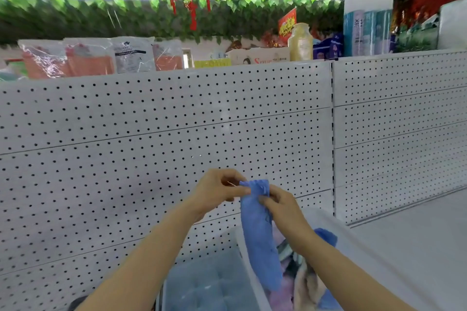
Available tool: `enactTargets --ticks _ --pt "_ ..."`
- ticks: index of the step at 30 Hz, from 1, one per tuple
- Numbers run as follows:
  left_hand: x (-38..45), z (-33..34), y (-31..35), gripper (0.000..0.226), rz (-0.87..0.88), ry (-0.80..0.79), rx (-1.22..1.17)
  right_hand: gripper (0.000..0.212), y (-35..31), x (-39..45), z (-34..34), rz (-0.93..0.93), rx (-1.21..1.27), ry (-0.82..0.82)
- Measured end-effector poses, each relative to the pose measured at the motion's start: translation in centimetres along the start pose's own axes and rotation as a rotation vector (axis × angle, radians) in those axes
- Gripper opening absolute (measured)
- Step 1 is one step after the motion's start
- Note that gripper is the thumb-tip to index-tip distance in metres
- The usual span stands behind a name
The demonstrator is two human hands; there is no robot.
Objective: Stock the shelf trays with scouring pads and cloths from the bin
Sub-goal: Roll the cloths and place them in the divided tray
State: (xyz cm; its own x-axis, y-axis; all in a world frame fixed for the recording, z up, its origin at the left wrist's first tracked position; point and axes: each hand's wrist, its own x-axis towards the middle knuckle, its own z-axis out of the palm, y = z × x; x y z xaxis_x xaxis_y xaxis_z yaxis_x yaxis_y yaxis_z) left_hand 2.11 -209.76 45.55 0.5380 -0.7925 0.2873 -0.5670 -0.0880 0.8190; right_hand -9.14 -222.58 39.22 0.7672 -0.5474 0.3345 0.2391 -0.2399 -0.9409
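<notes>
Your left hand [217,190] and right hand [279,206] both pinch the top edge of a blue cloth [260,232], which hangs down in front of the pegboard. Its lower end reaches into the clear bin [246,255] of cloths on the shelf [417,240].

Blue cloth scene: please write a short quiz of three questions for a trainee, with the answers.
1. True or false: both hands pinch the blue cloth near its top edge.
2. What is under the hanging cloth? A) a red basket B) a clear bin C) a cardboard box
3. What kind of panel stands behind the hands?

Key
1. True: the left hand and the right hand both pinch it.
2. B: the bin, with more cloths inside.
3. A white pegboard.
</notes>
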Motion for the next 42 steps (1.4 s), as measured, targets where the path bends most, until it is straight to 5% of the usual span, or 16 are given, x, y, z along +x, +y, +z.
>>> enactTargets --ticks 4,8,12,18,21,25,27,31,36,42 --pt "-1.1 -0.9 0.7 0.013 -0.021 0.128 -0.154 0.04 -0.4 -0.7 0.9 0.079 0.227 -0.209" --pt "-2.8 -2.3 2.2 0.009 0.061 0.177 -0.144 0.022 0.4 -1.5 2.2 0.141 0.137 -0.218" --pt "-6.2 -3.3 3.3 0.003 0.146 0.059 -0.093 0.011 0.1 -1.4 3.3 0.199 0.222 -0.176" --pt "-10.5 -3.2 1.4 0.011 0.13 -0.157 0.273 0.035 -0.9 -1.1 4.3 0.179 0.171 -0.145" --pt "-11.7 -4.0 1.0 0.021 0.058 -0.309 0.173 0.034 -1.1 -1.2 4.8 0.138 0.189 -0.128" --pt "-10.6 -4.8 -0.8 0.041 0.016 0.172 -0.175 0.037 -1.6 -1.5 5.5 0.051 0.189 -0.14" --pt "-10.1 -4.1 -1.9 0.055 -0.09 0.11 -0.181 0.035 -1.8 -1.6 5.8 0.003 0.193 -0.147" --pt "-10.2 -2.0 -3.2 0.042 -0.224 -0.025 -0.347 0.038 -2.7 -1.9 6.3 -0.099 0.178 -0.151" --pt "-10.3 -2.1 -3.7 0.025 -0.236 0.078 -0.346 0.037 -3.5 -2.1 6.9 -0.164 0.15 -0.156" --pt "-10.1 -2.5 -3.8 0.018 -0.183 0.327 -0.343 0.031 -1.3 -1.7 6.5 0.272 0.426 -0.434"
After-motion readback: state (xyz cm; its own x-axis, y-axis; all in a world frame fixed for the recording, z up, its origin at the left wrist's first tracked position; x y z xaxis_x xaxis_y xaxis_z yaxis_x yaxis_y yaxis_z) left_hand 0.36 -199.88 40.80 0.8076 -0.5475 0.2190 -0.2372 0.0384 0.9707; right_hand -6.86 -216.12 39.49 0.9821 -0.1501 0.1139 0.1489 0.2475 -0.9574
